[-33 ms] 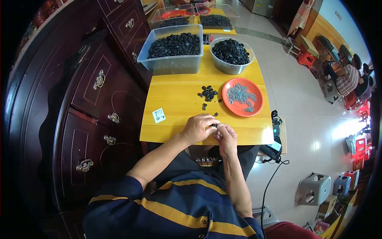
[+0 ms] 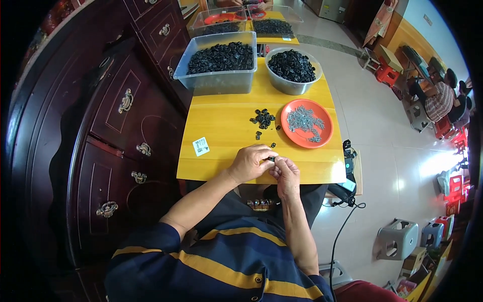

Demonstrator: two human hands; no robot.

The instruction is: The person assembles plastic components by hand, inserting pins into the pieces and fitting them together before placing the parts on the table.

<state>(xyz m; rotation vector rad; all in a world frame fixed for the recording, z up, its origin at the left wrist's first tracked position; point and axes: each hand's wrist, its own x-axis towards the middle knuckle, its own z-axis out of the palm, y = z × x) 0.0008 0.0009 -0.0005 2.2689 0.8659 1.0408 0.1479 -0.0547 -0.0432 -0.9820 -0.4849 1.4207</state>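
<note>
Over the near edge of the yellow table, my left hand (image 2: 248,163) pinches a small black plastic piece (image 2: 271,158) between thumb and forefinger. My right hand (image 2: 287,174) meets it from the right, its fingers closed and its tips against the piece's right end. Whether those fingertips hold anything else is hidden. Just beyond my hands lies a single black piece (image 2: 273,145), and farther off sits a small heap of similar black pieces (image 2: 262,119). To the right of the heap, a round red-orange plate (image 2: 326,136) carries many small, thin, silvery parts (image 2: 304,121).
A clear rectangular bin (image 2: 216,83) and a round translucent tub (image 2: 297,88), both full of black pieces, stand at the table's far side. A white label (image 2: 200,146) lies at the left. Dark wooden drawers (image 2: 121,108) flank the table; a black cable (image 2: 339,231) hangs at right.
</note>
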